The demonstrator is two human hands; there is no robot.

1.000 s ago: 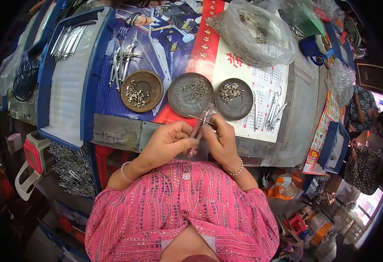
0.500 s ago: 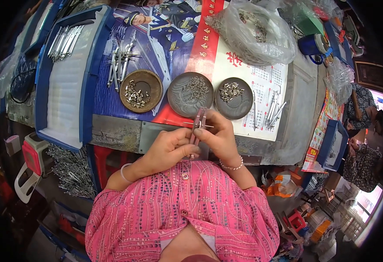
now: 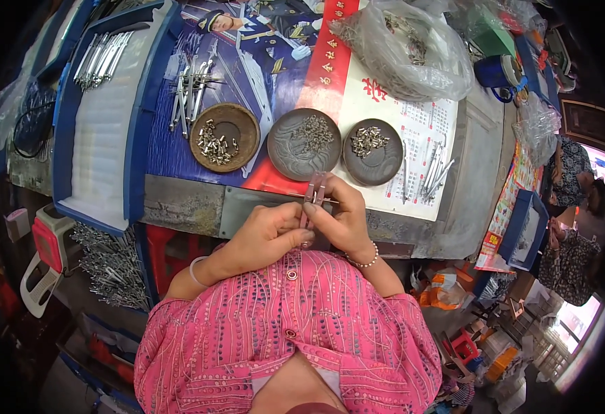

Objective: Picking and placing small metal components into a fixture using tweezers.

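Note:
Just in front of my chest, both hands hold a small reddish-brown two-armed tool (image 3: 315, 185), upright between them. My left hand (image 3: 272, 231) is closed, its thumb and fingers pinched round the lower part. My right hand (image 3: 342, 219) grips the upper part, thumb in front and fingers curled behind. Small metal details show between the two arms; my fingers hide the rest. Beyond the tool's tip lies a grey dish (image 3: 285, 153) of tiny metal parts. A brown dish (image 3: 242, 119) on its left and a smaller grey dish (image 3: 378, 171) on its right hold small shiny metal sleeves.
Thin metal strips lie in piles at the left (image 3: 191, 90) and right (image 3: 435, 172) of the dishes. A blue-rimmed tray (image 3: 135, 131) stands left. A clear plastic bag (image 3: 413, 76) and a blue mug (image 3: 492, 72) sit at the back right. Other people (image 3: 571, 255) are at far right.
The thin metal rod that stuck out on both sides of the tool no longer shows. My hands keep nearly the same place, and the whole view has shifted slightly.

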